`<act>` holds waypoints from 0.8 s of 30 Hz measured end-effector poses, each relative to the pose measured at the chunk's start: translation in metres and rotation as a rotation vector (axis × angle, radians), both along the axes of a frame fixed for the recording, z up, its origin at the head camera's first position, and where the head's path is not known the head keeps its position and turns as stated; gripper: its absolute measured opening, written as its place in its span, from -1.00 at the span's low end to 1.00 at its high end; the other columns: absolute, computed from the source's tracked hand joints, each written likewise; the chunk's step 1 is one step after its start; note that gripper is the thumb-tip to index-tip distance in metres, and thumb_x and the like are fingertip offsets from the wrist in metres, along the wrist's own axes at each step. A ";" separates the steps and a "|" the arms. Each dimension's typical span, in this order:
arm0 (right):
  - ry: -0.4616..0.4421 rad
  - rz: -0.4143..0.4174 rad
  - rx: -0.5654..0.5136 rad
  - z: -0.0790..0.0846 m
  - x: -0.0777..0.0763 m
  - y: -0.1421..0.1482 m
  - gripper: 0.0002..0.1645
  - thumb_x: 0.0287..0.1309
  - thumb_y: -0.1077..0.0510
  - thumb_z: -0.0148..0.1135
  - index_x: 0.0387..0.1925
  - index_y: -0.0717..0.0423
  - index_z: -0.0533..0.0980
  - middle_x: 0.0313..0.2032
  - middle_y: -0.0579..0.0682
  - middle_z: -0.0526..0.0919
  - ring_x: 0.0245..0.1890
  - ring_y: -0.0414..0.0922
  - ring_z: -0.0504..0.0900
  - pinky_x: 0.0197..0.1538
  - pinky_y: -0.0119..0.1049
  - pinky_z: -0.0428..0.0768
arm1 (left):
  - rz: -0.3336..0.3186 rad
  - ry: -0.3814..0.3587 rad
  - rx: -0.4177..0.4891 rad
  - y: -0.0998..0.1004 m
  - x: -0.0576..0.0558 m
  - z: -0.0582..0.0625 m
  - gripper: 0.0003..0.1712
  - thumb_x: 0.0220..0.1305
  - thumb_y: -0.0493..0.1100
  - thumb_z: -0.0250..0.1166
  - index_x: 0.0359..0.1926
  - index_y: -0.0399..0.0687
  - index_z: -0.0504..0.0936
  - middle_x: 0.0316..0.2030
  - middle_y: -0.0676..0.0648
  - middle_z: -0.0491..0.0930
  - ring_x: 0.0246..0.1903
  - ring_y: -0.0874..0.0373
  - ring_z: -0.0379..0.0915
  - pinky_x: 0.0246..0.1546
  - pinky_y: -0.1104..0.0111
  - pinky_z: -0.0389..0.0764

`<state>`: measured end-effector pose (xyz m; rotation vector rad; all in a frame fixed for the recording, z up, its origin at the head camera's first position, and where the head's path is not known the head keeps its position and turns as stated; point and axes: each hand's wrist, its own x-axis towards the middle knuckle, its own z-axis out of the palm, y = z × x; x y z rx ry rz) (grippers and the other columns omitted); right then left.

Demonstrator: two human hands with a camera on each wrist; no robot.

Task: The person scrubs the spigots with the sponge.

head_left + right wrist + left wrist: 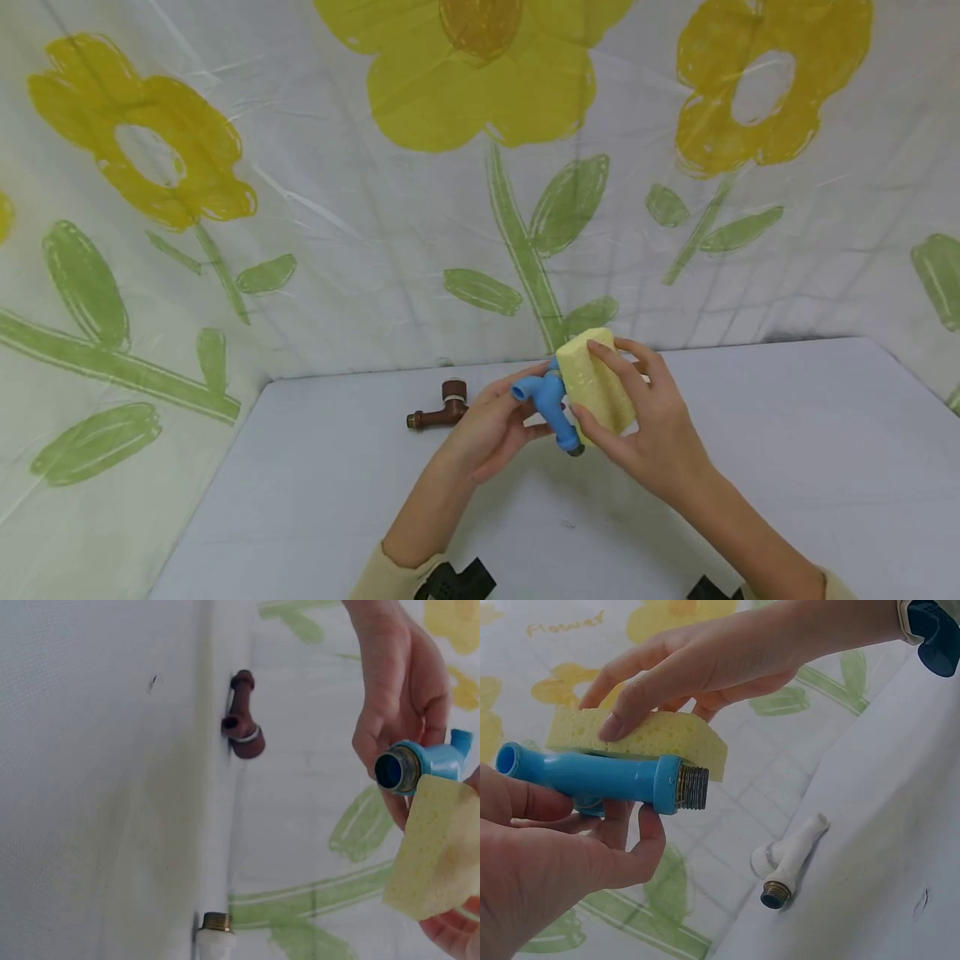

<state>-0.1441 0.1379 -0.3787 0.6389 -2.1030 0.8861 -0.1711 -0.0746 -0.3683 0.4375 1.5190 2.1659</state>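
Observation:
A blue plastic tap (pixel 552 408) is held up over the table by my left hand (pixel 480 433), its fingers and thumb curled about the tap's body. The tap's threaded metal end (pixel 694 787) sticks out past the fingertips in the left wrist view. My right hand (pixel 663 421) grips a yellow sponge (pixel 596 383) between thumb and fingers. The sponge lies against the side of the tap, and in the left wrist view the sponge (pixel 649 735) runs along the tap's length. Part of the right hand is cut off at the edge of the right wrist view.
On the white table (pixel 300 500), a brown tap (pixel 450 408) lies toward the back, behind the left hand. A white tap (pixel 791 859) with a threaded end rests near the back edge in the left wrist view. A flower-printed sheet (pixel 360 275) hangs behind the table.

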 end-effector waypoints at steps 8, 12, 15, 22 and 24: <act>-0.013 -0.023 -0.023 0.000 0.001 0.000 -0.15 0.40 -0.45 0.10 0.41 0.05 0.50 0.24 0.31 0.49 -0.10 0.14 0.60 -0.28 0.07 0.70 | -0.140 0.098 0.017 -0.008 -0.003 0.000 -0.27 0.49 -0.40 0.06 0.63 -0.27 0.17 0.52 -0.17 0.33 0.17 0.18 0.51 0.28 0.21 0.56; -0.017 -0.024 -0.027 0.000 0.001 0.000 -0.13 0.39 -0.45 0.11 0.42 0.06 0.49 0.24 0.30 0.50 -0.09 0.10 0.60 -0.28 -0.10 0.71 | -0.130 0.115 0.009 -0.009 -0.003 -0.001 -0.33 0.58 -0.28 0.16 0.59 -0.35 0.22 0.56 -0.15 0.29 0.23 0.19 0.48 0.32 0.20 0.54; -0.012 -0.028 -0.049 0.000 0.001 0.001 -0.11 0.39 -0.45 0.14 0.42 0.10 0.48 0.24 0.31 0.50 -0.02 0.10 0.62 -0.23 -0.42 0.64 | -0.078 0.117 -0.012 -0.008 -0.002 0.000 -0.36 0.60 -0.22 0.18 0.53 -0.47 0.27 0.61 -0.19 0.20 0.28 0.17 0.46 0.34 0.17 0.56; 0.016 0.015 -0.164 0.001 -0.001 0.001 -0.06 0.36 -0.43 0.20 0.40 0.23 0.47 0.23 0.32 0.51 -0.08 -0.02 0.56 -0.13 -0.69 0.53 | 0.052 0.113 -0.032 -0.003 0.001 0.002 -0.66 0.61 -0.28 0.16 0.24 -0.42 0.53 0.42 -0.22 0.44 0.18 0.06 0.64 0.25 0.11 0.67; 0.028 0.032 -0.196 0.001 -0.002 0.001 -0.04 0.35 -0.42 0.22 0.40 0.25 0.46 0.23 0.31 0.52 -0.07 -0.07 0.55 -0.12 -0.69 0.55 | 0.070 0.110 -0.019 -0.002 0.002 0.003 -0.75 0.59 -0.33 0.16 0.16 -0.35 0.57 0.26 -0.14 0.56 0.08 0.09 0.70 0.20 0.09 0.70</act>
